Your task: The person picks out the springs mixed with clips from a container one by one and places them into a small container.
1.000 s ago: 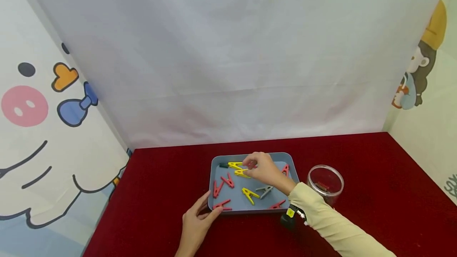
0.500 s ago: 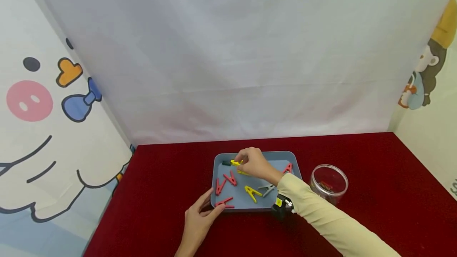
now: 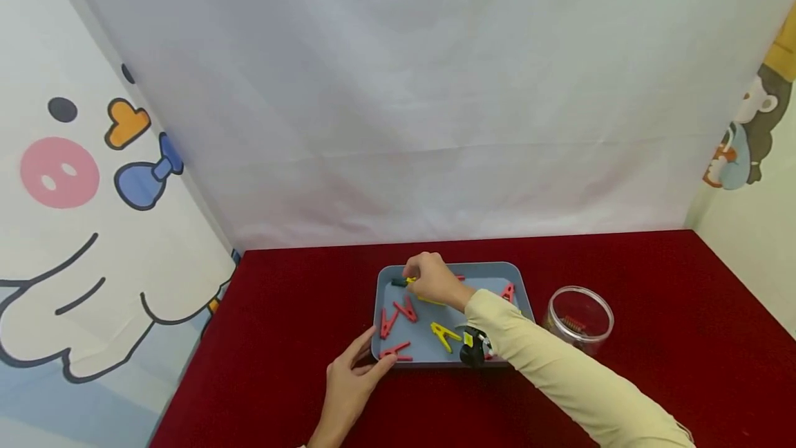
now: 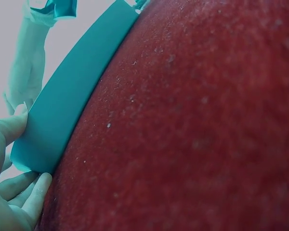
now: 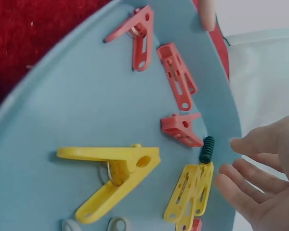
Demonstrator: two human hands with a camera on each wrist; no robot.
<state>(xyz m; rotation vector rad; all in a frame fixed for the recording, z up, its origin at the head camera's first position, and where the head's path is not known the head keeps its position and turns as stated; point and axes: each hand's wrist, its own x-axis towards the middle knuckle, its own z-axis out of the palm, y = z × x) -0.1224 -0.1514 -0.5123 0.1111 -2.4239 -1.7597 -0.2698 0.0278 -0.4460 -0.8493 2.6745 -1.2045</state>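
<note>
A blue-grey tray (image 5: pixel 86 91) holds plastic spring clips. My left hand (image 3: pixel 351 382) grips its near left corner, thumb on the rim and fingers lower down at the corner, as the left wrist view shows. My right hand (image 5: pixel 265 168) hovers over the tray's far left part with nothing in its fingers. Close by its fingertips lie a dark green spring (image 5: pixel 207 149) and yellow clips (image 5: pixel 188 195) side by side. Another yellow clip (image 5: pixel 118 173) lies mid-tray. Red clips (image 5: pixel 180 77) lie along the left side, and a grey clip (image 5: pixel 118 224) shows only partly.
To the right of the tray stands a round clear jar (image 3: pixel 584 346) with a red coiled piece (image 3: pixel 573 324) inside. The red cloth (image 3: pixel 298 303) covers the table. A white curtain (image 3: pixel 435 123) hangs behind, with cartoon-printed panels on both sides.
My right hand has moved left across the tray, toward the dark green spring and the yellow clips. The left hand has stayed at the tray corner. The head view has shifted slightly.
</note>
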